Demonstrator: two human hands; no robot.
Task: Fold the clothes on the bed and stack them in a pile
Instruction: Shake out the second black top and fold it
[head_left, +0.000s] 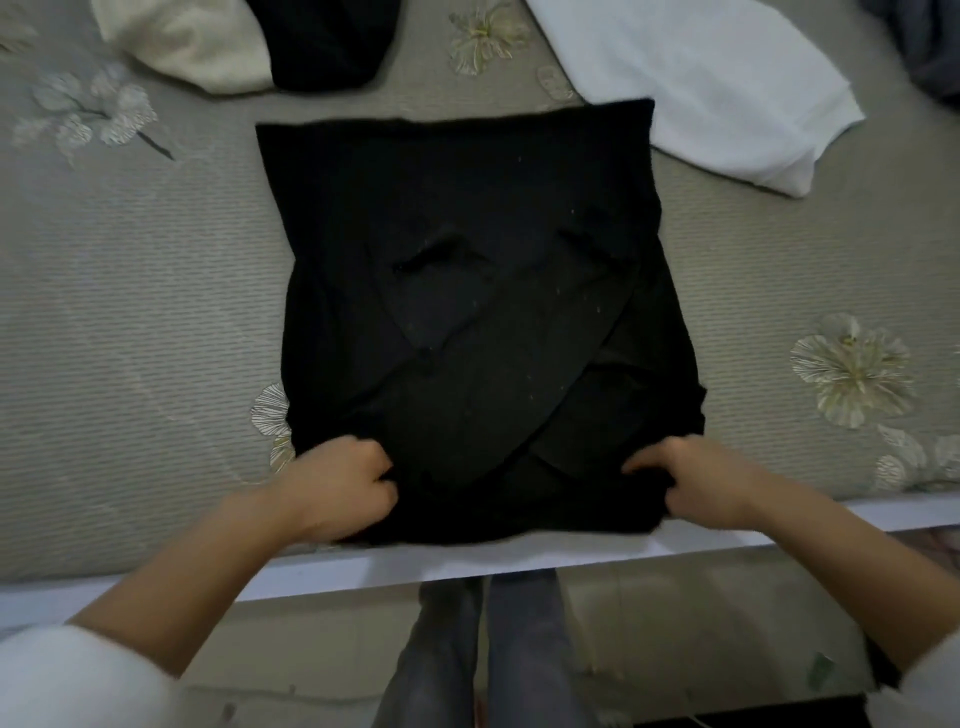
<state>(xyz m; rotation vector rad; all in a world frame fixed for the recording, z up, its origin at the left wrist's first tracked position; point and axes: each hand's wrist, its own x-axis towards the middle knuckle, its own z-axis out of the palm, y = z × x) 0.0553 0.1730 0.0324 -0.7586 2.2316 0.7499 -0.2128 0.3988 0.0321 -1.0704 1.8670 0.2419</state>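
Observation:
A black garment (467, 270) lies spread flat on the grey flowered bed (130, 322), its sides folded inward over the middle. My left hand (337, 483) grips the garment's near left corner with curled fingers. At the near right corner, my right hand (696, 483) grips the fabric the same way. Both hands sit close to the bed's near edge.
A cream garment (192, 41) and a second black garment (327, 41) lie at the far left. A white garment (717, 88) lies at the far right, with a dark grey one (930, 47) beyond it. The bed's white edge (467, 561) runs below my hands.

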